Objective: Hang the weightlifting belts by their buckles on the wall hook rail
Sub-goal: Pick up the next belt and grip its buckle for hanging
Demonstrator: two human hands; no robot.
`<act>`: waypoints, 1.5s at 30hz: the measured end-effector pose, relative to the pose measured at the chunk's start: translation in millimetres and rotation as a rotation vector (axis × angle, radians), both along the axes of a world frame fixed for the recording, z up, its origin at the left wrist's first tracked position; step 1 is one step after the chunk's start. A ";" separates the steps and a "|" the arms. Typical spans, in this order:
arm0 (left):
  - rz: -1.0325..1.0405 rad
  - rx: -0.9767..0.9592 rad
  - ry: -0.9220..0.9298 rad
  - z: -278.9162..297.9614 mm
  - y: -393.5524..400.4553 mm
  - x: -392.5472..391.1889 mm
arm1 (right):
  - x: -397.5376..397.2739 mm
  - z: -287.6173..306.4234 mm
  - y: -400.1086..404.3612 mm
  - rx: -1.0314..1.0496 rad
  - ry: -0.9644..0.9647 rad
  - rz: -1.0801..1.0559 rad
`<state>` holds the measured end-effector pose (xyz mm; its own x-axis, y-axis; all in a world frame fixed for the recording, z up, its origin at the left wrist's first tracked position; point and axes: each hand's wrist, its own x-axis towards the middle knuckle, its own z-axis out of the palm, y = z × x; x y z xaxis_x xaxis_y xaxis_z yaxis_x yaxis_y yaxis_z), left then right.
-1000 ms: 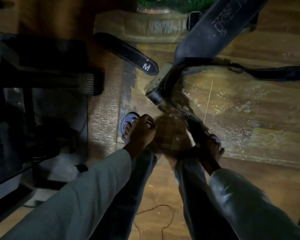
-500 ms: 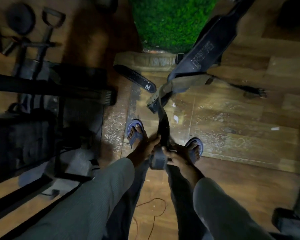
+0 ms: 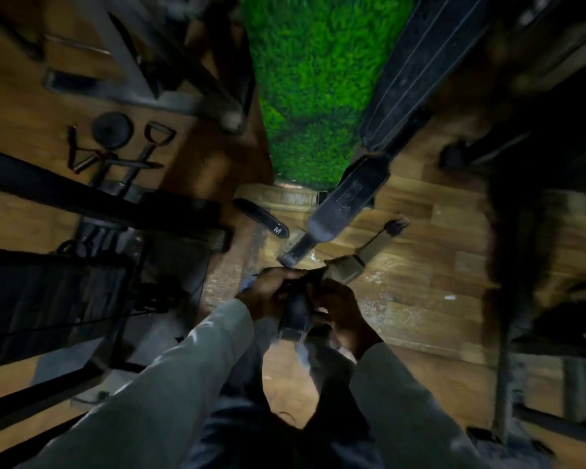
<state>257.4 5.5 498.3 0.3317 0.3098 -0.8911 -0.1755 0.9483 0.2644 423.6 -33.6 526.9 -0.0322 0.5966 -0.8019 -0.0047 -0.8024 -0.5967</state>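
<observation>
Two hands hold one dark belt end in the middle of the frame.
The left hand (image 3: 268, 294) and right hand (image 3: 339, 306) both grip the belt end (image 3: 295, 313). A black weightlifting belt (image 3: 349, 194) hangs from the upper right. A tan belt (image 3: 285, 198) lies on the wooden floor (image 3: 420, 282), below the green grass wall (image 3: 312, 79).

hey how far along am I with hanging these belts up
Done: one black belt seems to hang already against the wall, though no hook is in view. In hand: left hand and right hand grip a dark belt end. Left: a tan belt and an M-marked strap lie on the floor.
</observation>
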 end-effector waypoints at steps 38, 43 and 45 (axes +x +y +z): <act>0.475 0.881 -0.105 390.2 99.1 -70.6 | -69.3 338.6 123.0 0.721 0.307 0.584; 0.321 1.221 0.106 381.6 99.7 -66.7 | -43.5 325.8 130.2 0.455 0.380 0.251; 0.211 1.304 0.096 389.0 100.8 -65.1 | -36.7 343.5 144.0 0.474 0.510 0.096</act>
